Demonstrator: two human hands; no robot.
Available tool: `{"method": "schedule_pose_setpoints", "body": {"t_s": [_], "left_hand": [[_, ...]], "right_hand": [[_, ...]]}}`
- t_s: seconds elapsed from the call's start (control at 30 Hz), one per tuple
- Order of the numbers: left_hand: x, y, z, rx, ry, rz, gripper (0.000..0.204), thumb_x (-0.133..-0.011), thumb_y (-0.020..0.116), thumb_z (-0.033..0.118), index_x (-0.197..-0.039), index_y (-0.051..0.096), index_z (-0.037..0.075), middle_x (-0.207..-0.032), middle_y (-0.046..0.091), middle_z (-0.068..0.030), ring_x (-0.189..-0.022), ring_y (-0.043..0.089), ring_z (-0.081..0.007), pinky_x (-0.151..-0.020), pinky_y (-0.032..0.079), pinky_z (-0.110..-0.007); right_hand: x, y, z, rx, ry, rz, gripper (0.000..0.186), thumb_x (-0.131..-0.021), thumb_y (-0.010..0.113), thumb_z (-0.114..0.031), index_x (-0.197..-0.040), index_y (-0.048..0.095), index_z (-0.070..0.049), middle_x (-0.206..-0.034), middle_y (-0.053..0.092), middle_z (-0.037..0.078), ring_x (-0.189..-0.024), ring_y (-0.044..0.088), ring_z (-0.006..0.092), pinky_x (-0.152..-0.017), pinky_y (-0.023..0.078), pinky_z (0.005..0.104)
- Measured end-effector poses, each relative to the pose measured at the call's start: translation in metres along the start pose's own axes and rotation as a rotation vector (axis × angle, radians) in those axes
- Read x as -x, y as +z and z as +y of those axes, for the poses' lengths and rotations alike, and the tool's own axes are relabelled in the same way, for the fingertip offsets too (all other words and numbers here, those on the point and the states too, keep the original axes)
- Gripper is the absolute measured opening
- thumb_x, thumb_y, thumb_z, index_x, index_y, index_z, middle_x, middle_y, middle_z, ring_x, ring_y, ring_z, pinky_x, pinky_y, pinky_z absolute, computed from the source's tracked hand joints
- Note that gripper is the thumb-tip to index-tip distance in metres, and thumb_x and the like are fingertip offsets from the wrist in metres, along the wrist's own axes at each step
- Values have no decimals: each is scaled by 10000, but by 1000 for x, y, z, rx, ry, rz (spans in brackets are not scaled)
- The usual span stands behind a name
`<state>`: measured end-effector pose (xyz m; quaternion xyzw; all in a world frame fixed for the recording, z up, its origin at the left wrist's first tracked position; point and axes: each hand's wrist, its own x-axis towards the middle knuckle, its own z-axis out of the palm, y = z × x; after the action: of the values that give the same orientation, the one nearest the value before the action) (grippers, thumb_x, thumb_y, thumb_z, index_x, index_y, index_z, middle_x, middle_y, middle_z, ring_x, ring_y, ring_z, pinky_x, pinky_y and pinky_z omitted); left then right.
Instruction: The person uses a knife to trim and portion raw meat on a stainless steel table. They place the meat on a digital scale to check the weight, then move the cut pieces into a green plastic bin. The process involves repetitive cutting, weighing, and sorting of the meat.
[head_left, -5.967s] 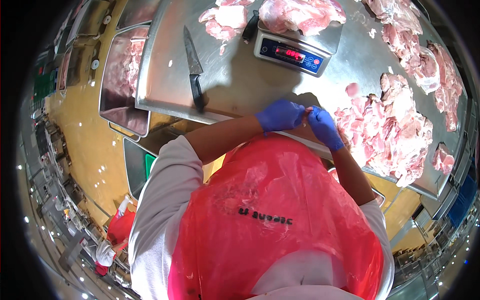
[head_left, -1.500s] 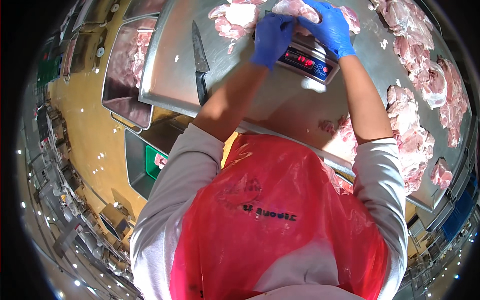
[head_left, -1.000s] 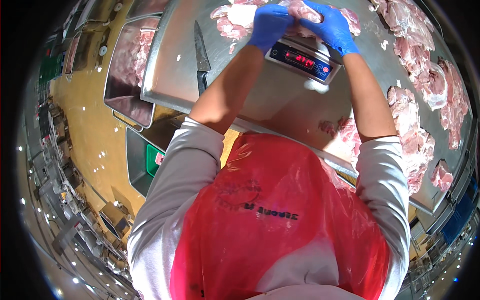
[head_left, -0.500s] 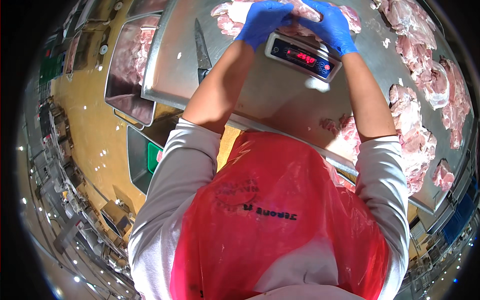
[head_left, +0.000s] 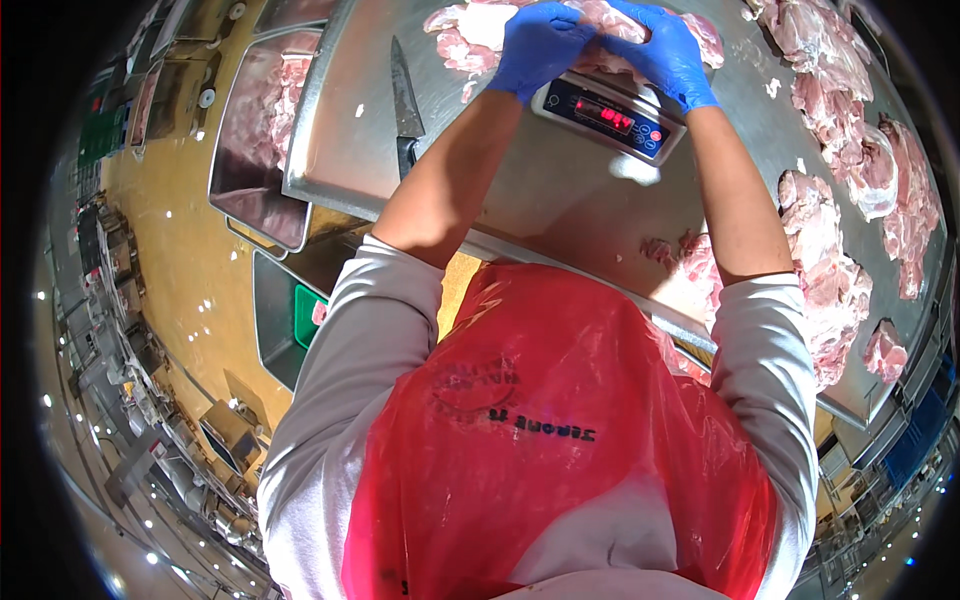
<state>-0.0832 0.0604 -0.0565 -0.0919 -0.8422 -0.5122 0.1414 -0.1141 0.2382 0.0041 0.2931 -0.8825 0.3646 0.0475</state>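
At the far side of the steel table, a digital scale [head_left: 600, 112] with a lit red display carries a piece of raw meat [head_left: 606, 62]. My left hand [head_left: 543, 50], in a blue glove, has its fingers curled in at the meat's left side. My right hand [head_left: 664, 56], gloved the same way, grips the right side, thumb pointing inward. The fingertips are partly hidden by the meat and the frame's upper edge. More meat pieces [head_left: 462, 48] lie left of my left hand. A knife [head_left: 404, 100] with a dark handle rests on the table by my left forearm.
Large cuts of raw meat [head_left: 825, 275] lie along the right side of the steel table [head_left: 560, 200]. Beyond its left edge stands a metal bin [head_left: 250, 150] holding meat. Below that is a grey tub [head_left: 275, 310] with a green container [head_left: 306, 315] inside.
My left hand has shifted slightly right and down, its fingers now curled tighter at the meat. My right hand has barely moved. The scale's display reading has changed.
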Motion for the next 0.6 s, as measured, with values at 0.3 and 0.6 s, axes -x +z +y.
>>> {"method": "schedule_pose_setpoints", "body": {"t_s": [0.3, 0.6], "left_hand": [[-8, 20, -35, -372, 317, 126, 115, -747, 661, 156, -738, 703, 49, -749, 658, -178, -679, 644, -350, -657, 526, -417], [-20, 20, -14, -559, 446, -88, 193, -929, 551, 124, -1028, 675, 15, -863, 675, -78, -764, 630, -161, -684, 504, -317]], "right_hand": [[1, -8, -17, -134, 93, -37, 368, -810, 730, -279, -1115, 711, -76, -1041, 709, 157, -981, 665, 312, -871, 501, 382], [3, 0, 5, -219, 126, 16, 387, -823, 746, -247, -1128, 694, -14, -1056, 715, 147, -975, 670, 239, -886, 502, 347]]}}
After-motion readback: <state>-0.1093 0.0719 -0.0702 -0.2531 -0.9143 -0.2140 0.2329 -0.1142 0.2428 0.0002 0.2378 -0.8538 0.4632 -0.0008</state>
